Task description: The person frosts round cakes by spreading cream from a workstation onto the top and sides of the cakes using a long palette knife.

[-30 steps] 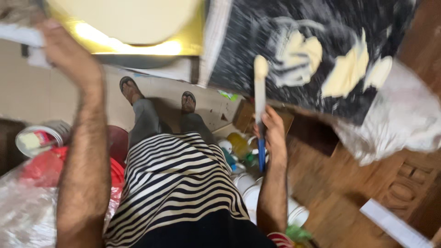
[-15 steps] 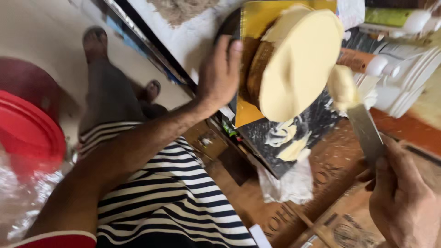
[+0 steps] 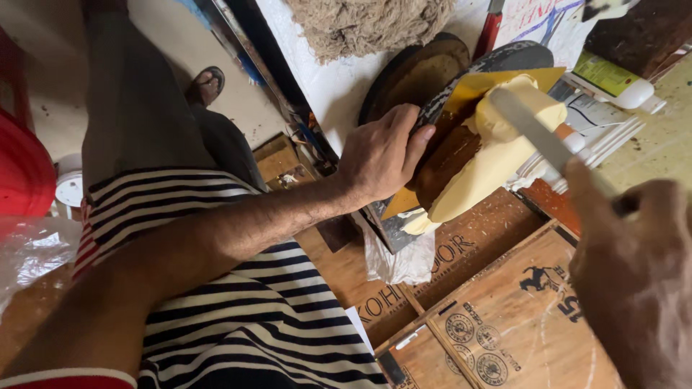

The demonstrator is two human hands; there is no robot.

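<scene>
My left hand (image 3: 380, 155) grips the edge of a dark board with a yellow square card (image 3: 481, 88) on it. On the card sits a brown round cake (image 3: 450, 155) coated in pale cream frosting (image 3: 490, 162). My right hand (image 3: 634, 266) is shut on the handle of a long metal spatula (image 3: 533, 133), whose blade lies flat against the frosting near the cake's top edge. The cake and board are tilted toward me.
Printed wooden boards (image 3: 497, 317) lie below the cake. A clump of tan fibre (image 3: 371, 25) rests on a white surface. A white tube (image 3: 613, 83) lies at the upper right. A red tub (image 3: 21, 173) stands at the left, my sandalled foot (image 3: 205, 85) beyond.
The view has drawn closer to the cake. The spatula moved from beside the cake onto its frosting. My left hand has stayed on the board's edge.
</scene>
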